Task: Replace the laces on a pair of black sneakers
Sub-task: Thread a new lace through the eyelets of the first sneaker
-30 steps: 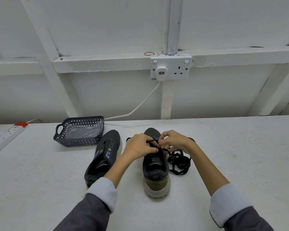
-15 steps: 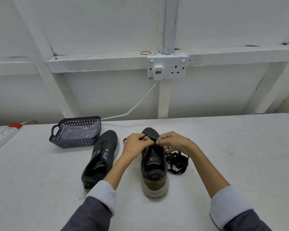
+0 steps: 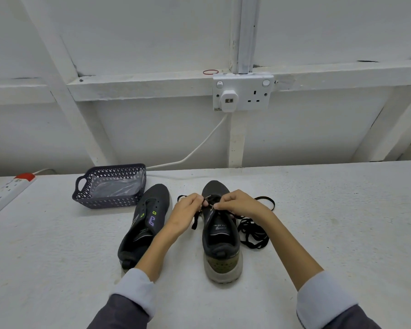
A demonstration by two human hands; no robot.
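Far left on the white table lay one power strip with a red end. Next stood one dark basket with a clear plastic bag in it. Just beside it were the two black sneakers, toes toward the wall. The left sneaker slanted toward the basket. The person's left hand hovered between the two shoes, thumb and fingers pinching the black lace, a short end dangling below. The right sneaker stood upright, heel nearest me. Over its tongue the right hand pinched the same lace, fingertips almost touching the other hand's. The rest of the lace lay in one loose tangle just right of that shoe; I could not tell whether it was one lace or more. On the wall above was one double socket with one plug in it.
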